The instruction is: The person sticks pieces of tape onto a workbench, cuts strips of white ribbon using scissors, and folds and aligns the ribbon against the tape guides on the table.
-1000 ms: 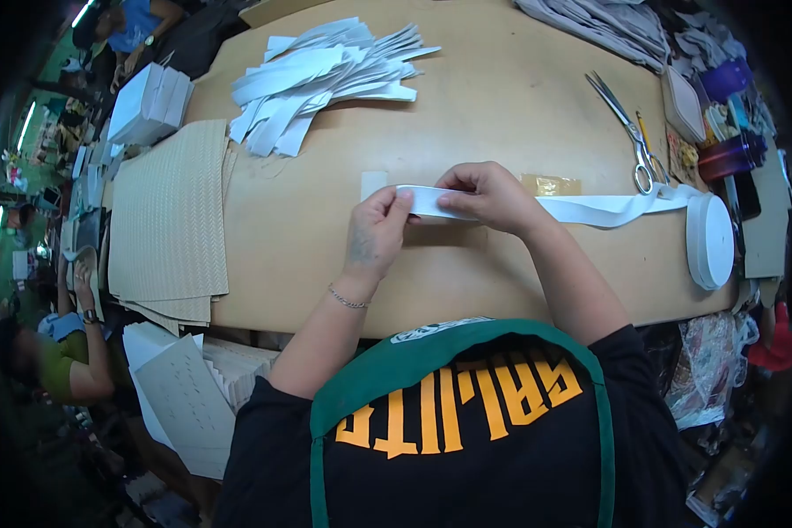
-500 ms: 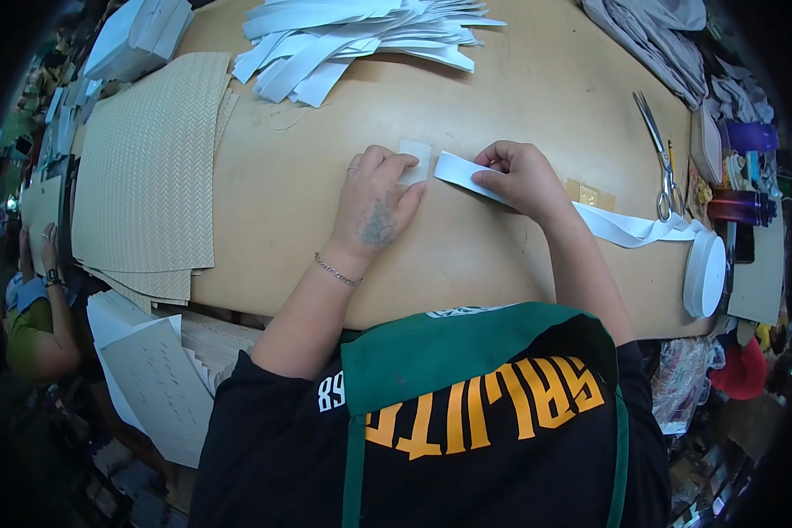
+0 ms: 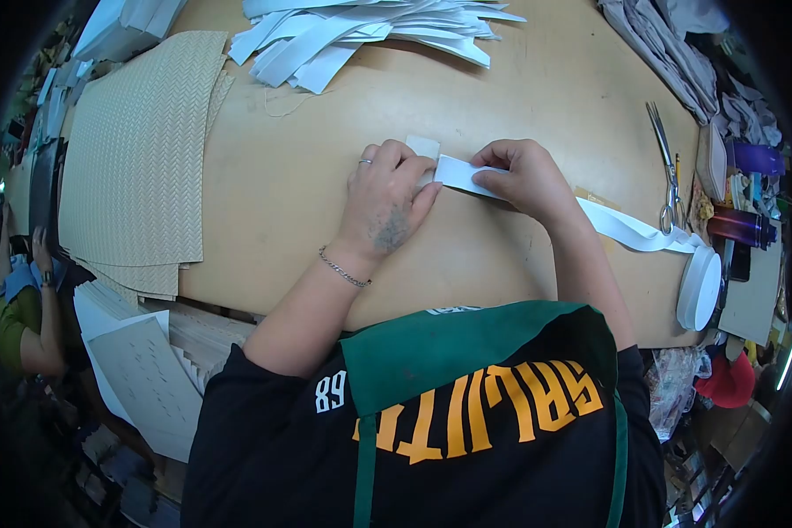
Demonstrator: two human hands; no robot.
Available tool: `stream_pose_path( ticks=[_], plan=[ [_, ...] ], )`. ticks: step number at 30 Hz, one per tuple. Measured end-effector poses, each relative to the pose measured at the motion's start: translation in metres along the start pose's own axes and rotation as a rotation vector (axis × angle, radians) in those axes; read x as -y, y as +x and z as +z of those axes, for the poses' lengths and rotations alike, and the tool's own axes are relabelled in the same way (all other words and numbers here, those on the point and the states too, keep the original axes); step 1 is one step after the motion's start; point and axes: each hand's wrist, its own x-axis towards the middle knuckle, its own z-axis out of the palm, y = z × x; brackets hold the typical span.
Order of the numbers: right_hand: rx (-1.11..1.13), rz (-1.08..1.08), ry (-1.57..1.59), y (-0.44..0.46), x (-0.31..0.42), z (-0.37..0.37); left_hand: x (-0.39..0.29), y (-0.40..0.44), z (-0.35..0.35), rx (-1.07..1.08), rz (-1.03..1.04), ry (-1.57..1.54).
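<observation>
Near the middle of the table, my left hand (image 3: 385, 198) has its fingers curled over a small pale rectangular piece (image 3: 423, 146), holding it down. My right hand (image 3: 524, 180) pinches the flat end of a white strip (image 3: 458, 172) between thumb and fingers. That end meets the right edge of the pale piece, by my left fingertips; whether it overlaps the piece is hard to see. Past my right wrist, a white band (image 3: 620, 223) runs to a white roll (image 3: 700, 289) standing at the table's right edge. My forearm hides the stretch between.
Cut white strips (image 3: 352, 35) lie heaped at the back. Woven-textured beige sheets (image 3: 141, 158) are stacked at left, below a white stack (image 3: 128, 26). Scissors (image 3: 665, 167) rest at right, near grey cloth (image 3: 664, 53) and a purple bottle (image 3: 741, 227). Another person's arm (image 3: 48, 304) shows far left.
My right hand has brought the strip's end up against the pale piece. My left hand has shifted slightly right, and the whole view has moved a little.
</observation>
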Motion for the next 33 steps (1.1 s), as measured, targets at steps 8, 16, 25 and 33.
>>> stream_pose_path(
  ticks=[8,16,25,33],
  plan=[
    [-0.048,-0.138,-0.101,0.0,-0.006,0.006,0.001,0.0,-0.001,0.008,-0.004,0.011],
    [-0.117,-0.442,-0.297,-0.004,-0.011,0.01,-0.001,0.001,0.0,-0.003,-0.007,0.023],
    [-0.139,-0.493,-0.525,-0.013,-0.004,0.014,-0.001,0.001,0.001,0.002,0.003,0.049],
    [-0.173,-0.605,-0.483,-0.006,-0.011,0.013,-0.002,0.001,-0.001,0.02,0.002,0.053]
  ],
)
